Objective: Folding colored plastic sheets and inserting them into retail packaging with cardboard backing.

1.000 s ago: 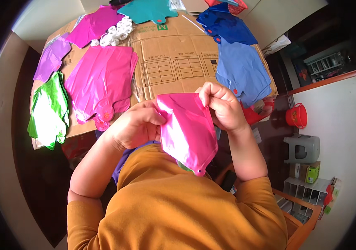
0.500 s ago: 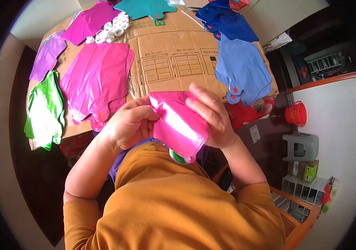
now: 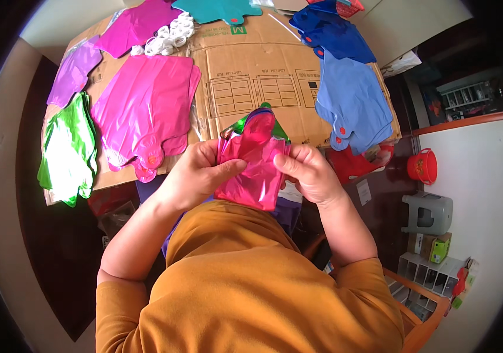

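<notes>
Between my two hands is a folded bundle of flat foil balloons (image 3: 250,170), shiny pink outside, with green and dark purple layers showing at its far end. My left hand (image 3: 207,176) grips its left edge, thumb lying on top. The right edge is pinched by my right hand (image 3: 309,173), thumb also on the foil. The bundle is held over my lap at the table's near edge. Just left of it lies a pile of pink flat foil balloons (image 3: 145,106) with rounded tabs. A green foil pile (image 3: 69,150) lies farther left.
A cardboard sheet (image 3: 228,53) covers the table. Around it lie purple (image 3: 75,73), magenta (image 3: 139,26), teal (image 3: 219,9), dark blue (image 3: 333,32) and light blue foil piles (image 3: 354,100). White ribbon rolls (image 3: 169,38) sit at the back. A red bucket (image 3: 422,166) and grey stool (image 3: 428,213) stand right.
The pink bundle has been turned round, so its tabbed end with the green and purple layers now points away from me. My right hand has closed on its right edge.
</notes>
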Motion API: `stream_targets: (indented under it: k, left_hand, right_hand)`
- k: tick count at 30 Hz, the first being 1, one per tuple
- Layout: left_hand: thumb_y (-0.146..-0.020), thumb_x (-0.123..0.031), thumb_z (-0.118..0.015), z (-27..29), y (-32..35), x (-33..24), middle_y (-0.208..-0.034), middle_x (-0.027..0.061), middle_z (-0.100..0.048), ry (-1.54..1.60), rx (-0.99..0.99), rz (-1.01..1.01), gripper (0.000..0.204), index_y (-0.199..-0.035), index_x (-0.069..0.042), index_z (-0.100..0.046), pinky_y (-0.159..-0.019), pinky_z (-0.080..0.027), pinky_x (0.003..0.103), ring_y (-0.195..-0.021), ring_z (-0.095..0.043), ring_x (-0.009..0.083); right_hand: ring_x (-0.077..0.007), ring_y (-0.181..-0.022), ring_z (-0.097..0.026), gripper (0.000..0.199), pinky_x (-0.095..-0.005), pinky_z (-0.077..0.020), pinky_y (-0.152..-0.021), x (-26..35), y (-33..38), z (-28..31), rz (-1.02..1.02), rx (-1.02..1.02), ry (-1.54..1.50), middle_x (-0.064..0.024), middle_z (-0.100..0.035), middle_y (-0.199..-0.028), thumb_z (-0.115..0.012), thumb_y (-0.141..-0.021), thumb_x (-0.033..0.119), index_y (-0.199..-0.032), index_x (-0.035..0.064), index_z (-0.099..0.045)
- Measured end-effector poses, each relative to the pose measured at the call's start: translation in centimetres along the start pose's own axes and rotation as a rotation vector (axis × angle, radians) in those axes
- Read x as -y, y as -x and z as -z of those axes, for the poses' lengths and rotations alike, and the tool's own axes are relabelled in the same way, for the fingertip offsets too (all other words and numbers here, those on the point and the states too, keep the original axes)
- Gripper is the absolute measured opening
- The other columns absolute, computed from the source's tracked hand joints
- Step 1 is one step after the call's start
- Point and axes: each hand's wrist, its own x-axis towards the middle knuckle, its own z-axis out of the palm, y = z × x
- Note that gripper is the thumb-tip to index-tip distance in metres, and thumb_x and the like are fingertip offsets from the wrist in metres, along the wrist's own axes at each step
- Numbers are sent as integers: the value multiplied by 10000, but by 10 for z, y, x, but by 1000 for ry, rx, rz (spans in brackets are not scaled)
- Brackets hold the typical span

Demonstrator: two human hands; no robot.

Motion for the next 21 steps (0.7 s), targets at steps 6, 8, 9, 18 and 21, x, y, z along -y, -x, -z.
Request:
stream_targets:
  k: [6,8,9,18,21]
  left_hand:
    - [-923,-56,-635,1,1,-12,-964,-3,-678,119,21,59,198,-1109,12,-642,-755,-508,215,-821,-602,34]
    - [-921,-59,-639,3,0,-11,-924,-14,-671,65,-28,26,191,-1097,16,-644,-714,-494,208,-792,-581,24]
    - [-920,-61,-643,3,-2,-9,-900,-20,-665,-22,-59,-11,186,-1088,17,-646,-691,-485,205,-775,-569,19]
    - [-957,-88,-585,6,-3,-11,-820,-34,-632,7,-62,60,133,-1000,14,-659,-637,-470,207,-713,-553,30]
    - [-975,-56,-522,2,1,-17,-893,28,-669,133,-25,-7,161,-1006,24,-657,-680,-500,217,-771,-611,69]
  right_hand:
    - [2,-706,-443,170,-187,-380,-644,-7,-1,-3,110,-26,75,92,-565,-801,-596,-968,166,-960,22,-685]
    - [6,-708,-441,160,-187,-379,-641,-5,-1,-4,127,-35,92,92,-566,-799,-592,-967,151,-954,20,-683]
    - [6,-721,-457,155,-188,-391,-653,-5,0,-1,125,-41,94,85,-580,-811,-591,-965,142,-956,18,-683]
    - [-28,-800,-560,154,-209,-459,-742,-1,5,2,162,-11,127,35,-656,-877,-585,-954,104,-965,-5,-694]
    - [-83,-851,-625,186,-242,-493,-794,-6,6,10,246,43,90,-33,-697,-929,-556,-925,38,-1026,-19,-701]
